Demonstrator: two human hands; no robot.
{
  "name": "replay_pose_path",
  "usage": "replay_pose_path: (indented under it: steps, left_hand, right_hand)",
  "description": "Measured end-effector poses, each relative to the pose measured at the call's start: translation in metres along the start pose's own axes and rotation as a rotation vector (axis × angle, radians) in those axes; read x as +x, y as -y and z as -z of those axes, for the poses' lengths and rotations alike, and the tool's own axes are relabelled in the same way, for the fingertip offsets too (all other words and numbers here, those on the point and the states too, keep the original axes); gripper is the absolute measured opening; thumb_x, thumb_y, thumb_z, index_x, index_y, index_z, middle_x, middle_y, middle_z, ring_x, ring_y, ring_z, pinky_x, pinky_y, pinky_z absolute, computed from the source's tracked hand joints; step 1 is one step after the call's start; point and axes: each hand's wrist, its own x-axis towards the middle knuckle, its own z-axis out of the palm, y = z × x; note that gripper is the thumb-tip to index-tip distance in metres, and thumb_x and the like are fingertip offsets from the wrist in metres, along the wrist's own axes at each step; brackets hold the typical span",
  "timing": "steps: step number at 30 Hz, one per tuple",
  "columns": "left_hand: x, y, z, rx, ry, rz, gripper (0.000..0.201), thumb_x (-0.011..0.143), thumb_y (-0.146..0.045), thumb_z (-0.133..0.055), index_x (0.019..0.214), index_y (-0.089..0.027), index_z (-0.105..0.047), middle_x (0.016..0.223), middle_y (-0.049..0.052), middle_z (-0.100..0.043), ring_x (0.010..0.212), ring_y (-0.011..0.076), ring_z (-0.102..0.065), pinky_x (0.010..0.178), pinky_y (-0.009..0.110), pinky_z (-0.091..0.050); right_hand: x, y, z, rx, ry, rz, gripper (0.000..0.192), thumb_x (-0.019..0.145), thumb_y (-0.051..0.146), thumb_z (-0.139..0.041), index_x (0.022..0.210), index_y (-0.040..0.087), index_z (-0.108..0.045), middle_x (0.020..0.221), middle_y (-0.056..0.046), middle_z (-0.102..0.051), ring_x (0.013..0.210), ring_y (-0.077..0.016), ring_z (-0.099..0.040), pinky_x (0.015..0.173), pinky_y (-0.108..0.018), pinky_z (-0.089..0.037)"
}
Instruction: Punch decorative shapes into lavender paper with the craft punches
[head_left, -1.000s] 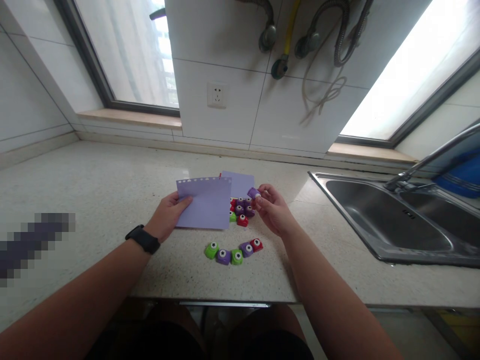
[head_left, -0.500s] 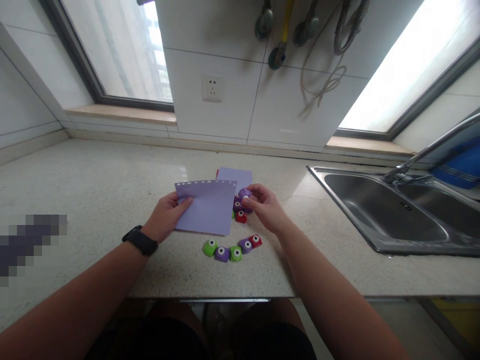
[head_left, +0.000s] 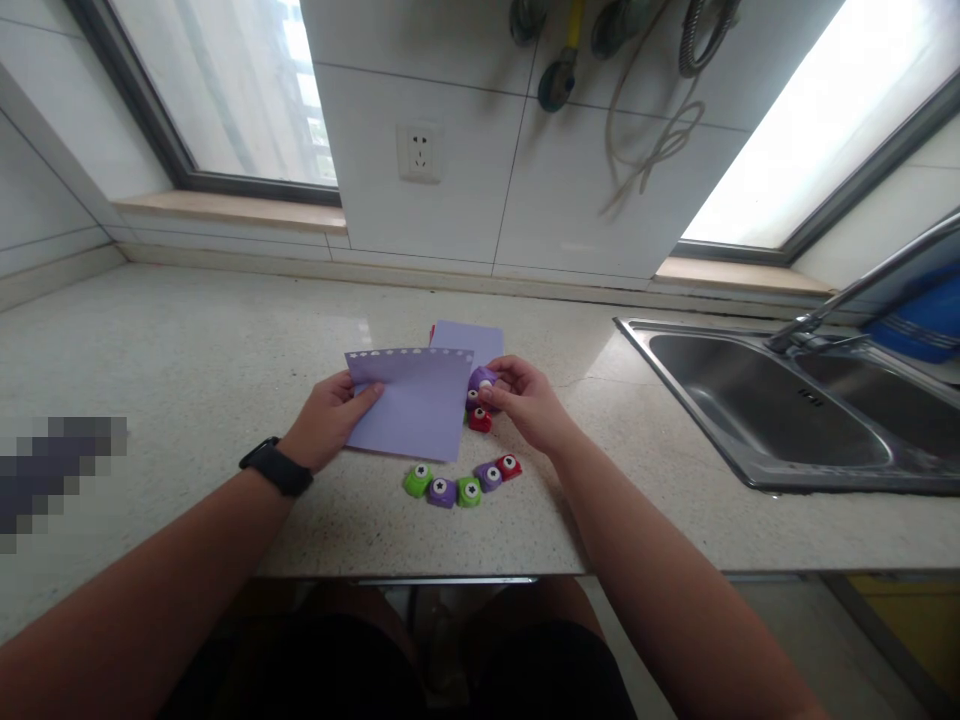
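Observation:
My left hand (head_left: 337, 418) pinches the left side of a purple sheet of paper (head_left: 412, 405), thumb on top. Punched shapes run in a row along the sheet's far edge. At the right edge of the paper, my right hand (head_left: 525, 397) has its thumb and fingers closed on a purple craft punch (head_left: 481, 378). Just below that punch sit a red punch (head_left: 480, 420) and other small punches, partly hidden by the paper. Nearer the counter's front, several punches lie in a curved row, among them a green punch (head_left: 418, 480) and a red punch (head_left: 509, 466).
More purple paper (head_left: 472, 338) lies behind the held sheet, with a bit of red at its left edge. A steel sink (head_left: 757, 400) with a faucet (head_left: 806, 330) is set into the counter on the right. A wall socket (head_left: 420, 152) is at the back.
The whole view has shifted slightly, so the counter appears a little higher. Both hands keep their holds on the paper and the purple punch.

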Motion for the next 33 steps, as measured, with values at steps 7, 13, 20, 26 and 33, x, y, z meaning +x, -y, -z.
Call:
replay_pose_path:
  steps: [7,13,20,26,33]
  left_hand:
    - [0.0003,0.0024,0.0012,-0.019,0.038,0.015,0.047,0.077,-0.048,-0.085,0.111,-0.018,-0.076,0.107,0.009,-0.078,0.085,0.022,-0.07,0.077,0.032,-0.055]
    - [-0.0007,0.0,0.001,-0.002,0.071,0.004,0.048,0.078,-0.05,-0.083,0.113,-0.017,-0.076,0.111,0.01,-0.078,0.089,0.0247,-0.071,0.079,0.034,-0.056]
    - [-0.0005,-0.0025,-0.0011,0.031,0.082,-0.004,0.052,0.077,-0.053,-0.083,0.116,-0.018,-0.076,0.107,0.01,-0.078,0.095,0.0287,-0.071,0.087,0.039,-0.058]
    - [0.0001,-0.0009,-0.0003,0.017,0.087,-0.001,0.051,0.077,-0.051,-0.083,0.116,-0.018,-0.076,0.108,0.01,-0.078,0.095,0.0281,-0.071,0.088,0.039,-0.057]
    - [-0.0005,-0.0038,-0.0019,0.011,0.06,0.008,0.051,0.076,-0.052,-0.084,0.112,-0.017,-0.077,0.108,0.01,-0.078,0.089,0.0254,-0.07,0.081,0.035,-0.057]
  right_hand:
    - [0.0,0.0005,-0.0009,0.013,0.034,-0.017,0.043,0.07,0.031,-0.093,0.101,0.021,-0.064,0.085,0.002,-0.07,0.073,-0.0108,-0.067,0.066,-0.024,-0.054]
    - [-0.0001,-0.0008,-0.0004,-0.011,0.058,-0.026,0.042,0.071,0.028,-0.093,0.101,0.021,-0.064,0.087,0.002,-0.068,0.072,-0.01,-0.065,0.066,-0.024,-0.054]
    - [-0.001,-0.001,0.0001,-0.037,0.058,-0.039,0.041,0.069,0.026,-0.093,0.1,0.021,-0.066,0.089,0.002,-0.07,0.074,-0.0102,-0.068,0.069,-0.024,-0.057]
    - [-0.0007,0.0007,-0.0033,0.007,0.043,-0.026,0.041,0.068,0.025,-0.093,0.1,0.021,-0.068,0.09,0.001,-0.072,0.077,-0.0113,-0.07,0.073,-0.026,-0.059]
    - [-0.0006,0.0017,-0.0047,0.012,0.031,-0.035,0.043,0.067,0.028,-0.093,0.1,0.022,-0.068,0.09,0.0,-0.072,0.078,-0.0124,-0.069,0.075,-0.028,-0.059]
